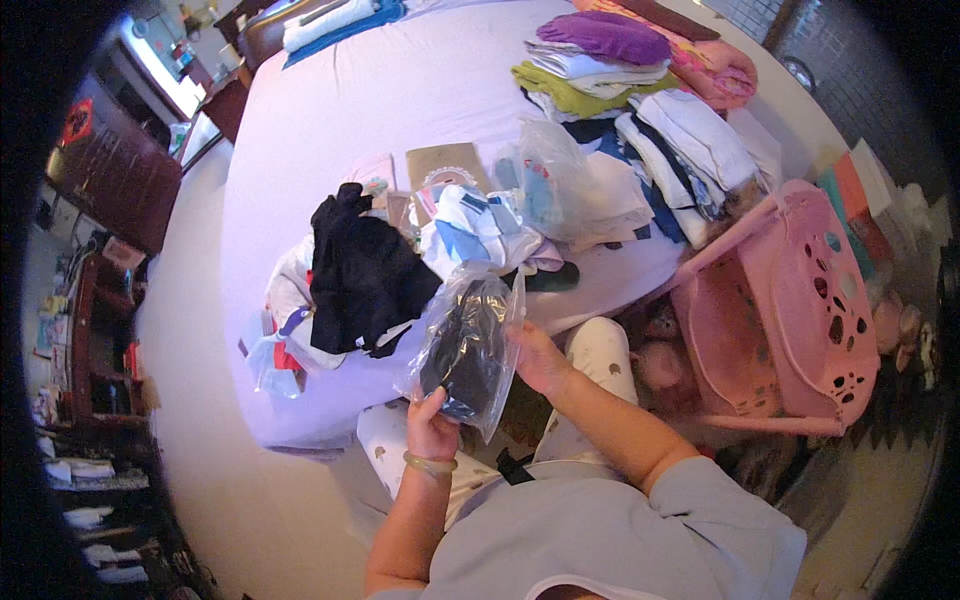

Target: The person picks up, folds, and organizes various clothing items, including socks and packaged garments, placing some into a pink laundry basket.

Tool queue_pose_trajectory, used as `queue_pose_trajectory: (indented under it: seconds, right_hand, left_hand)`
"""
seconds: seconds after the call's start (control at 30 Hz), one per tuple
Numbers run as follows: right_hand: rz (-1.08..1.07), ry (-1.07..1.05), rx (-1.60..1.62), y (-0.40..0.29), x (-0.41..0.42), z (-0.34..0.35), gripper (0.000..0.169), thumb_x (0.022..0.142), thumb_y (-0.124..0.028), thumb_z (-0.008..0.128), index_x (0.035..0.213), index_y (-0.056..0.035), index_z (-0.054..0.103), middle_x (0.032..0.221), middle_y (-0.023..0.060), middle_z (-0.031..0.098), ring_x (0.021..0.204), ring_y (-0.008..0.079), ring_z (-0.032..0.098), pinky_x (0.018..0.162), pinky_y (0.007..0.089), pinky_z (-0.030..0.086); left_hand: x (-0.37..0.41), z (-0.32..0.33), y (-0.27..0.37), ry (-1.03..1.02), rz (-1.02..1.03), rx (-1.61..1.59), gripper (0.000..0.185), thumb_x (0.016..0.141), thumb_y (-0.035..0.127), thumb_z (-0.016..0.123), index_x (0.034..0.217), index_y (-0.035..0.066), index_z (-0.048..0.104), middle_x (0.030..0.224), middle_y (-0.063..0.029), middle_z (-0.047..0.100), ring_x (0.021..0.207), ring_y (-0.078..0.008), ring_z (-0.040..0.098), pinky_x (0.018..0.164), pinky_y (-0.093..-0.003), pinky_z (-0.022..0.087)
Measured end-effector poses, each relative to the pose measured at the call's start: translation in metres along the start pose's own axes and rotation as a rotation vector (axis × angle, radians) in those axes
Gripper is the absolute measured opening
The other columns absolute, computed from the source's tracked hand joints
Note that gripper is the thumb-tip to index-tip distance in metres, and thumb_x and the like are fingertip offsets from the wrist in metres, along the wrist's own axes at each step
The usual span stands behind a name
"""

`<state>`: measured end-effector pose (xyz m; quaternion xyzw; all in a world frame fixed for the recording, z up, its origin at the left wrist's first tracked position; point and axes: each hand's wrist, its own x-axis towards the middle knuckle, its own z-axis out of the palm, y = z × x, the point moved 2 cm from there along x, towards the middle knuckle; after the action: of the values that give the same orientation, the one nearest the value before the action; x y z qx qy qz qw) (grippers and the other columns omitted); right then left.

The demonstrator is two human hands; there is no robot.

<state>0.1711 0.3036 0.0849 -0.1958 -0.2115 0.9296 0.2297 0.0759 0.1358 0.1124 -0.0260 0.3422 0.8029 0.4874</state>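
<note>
A clear plastic bag (pixel 472 349) with something black folded inside is held over my lap. My left hand (pixel 433 424), with a bangle at its wrist, grips the bag's lower left edge, thumb on top. At the bag's right edge is my right hand (pixel 536 358), its fingers pinching the plastic. Just beyond the bag lies a heap of white and blue cloth (pixel 476 229) on the bed. To the left of the bag, a black garment (pixel 364 277) rests over pale cloth. Another clear bag (pixel 544 180) with blue contents lies farther back.
A pink plastic basket (pixel 780 322) with cut-out holes stands tilted at the bed's right. Folded clothes (pixel 694 142) and a stack topped by a purple towel (pixel 604 37) lie at the bed's back right. A brown flat packet (pixel 448 165) lies mid-bed. Shelves (pixel 112 337) stand far left.
</note>
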Motion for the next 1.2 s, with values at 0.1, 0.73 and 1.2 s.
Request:
queue_pose_trajectory:
  seconds: [0.1,0.73,1.2]
  right_hand:
    - [-0.022,0.044,0.007,-0.013,-0.006,0.007,0.03,0.08,-0.01,0.059,0.109,-0.0038,0.056,0.101,0.0067,0.062,0.095,0.0201,0.059,0.086,0.036,0.046]
    - [-0.454,0.018,-0.007,-0.15,-0.059,0.023,0.034,0.085,-0.006,0.048,0.119,-0.0031,0.053,0.105,0.0095,0.062,0.095,0.0212,0.06,0.085,0.0343,0.048]
    - [-1.013,0.369,0.067,-0.355,-0.225,0.019,0.023,0.088,-0.01,0.049,0.106,0.0027,0.055,0.1,0.0134,0.062,0.09,0.0232,0.061,0.082,0.037,0.05]
  left_hand:
    - [0.001,0.007,-0.012,-0.054,-0.023,0.008,0.053,0.079,0.006,0.059,0.129,0.005,0.042,0.123,-0.0092,0.054,0.112,-0.024,0.052,0.096,-0.0382,0.042]
    - [0.009,0.106,-0.046,-0.415,-0.238,0.166,0.05,0.09,0.024,0.049,0.134,0.005,0.036,0.134,-0.0126,0.044,0.121,-0.0292,0.046,0.096,-0.0466,0.042]
    - [0.019,0.177,-0.097,-0.684,-0.507,0.352,0.057,0.088,0.033,0.052,0.134,0.004,0.036,0.126,-0.0207,0.05,0.113,-0.032,0.052,0.093,-0.0447,0.044]
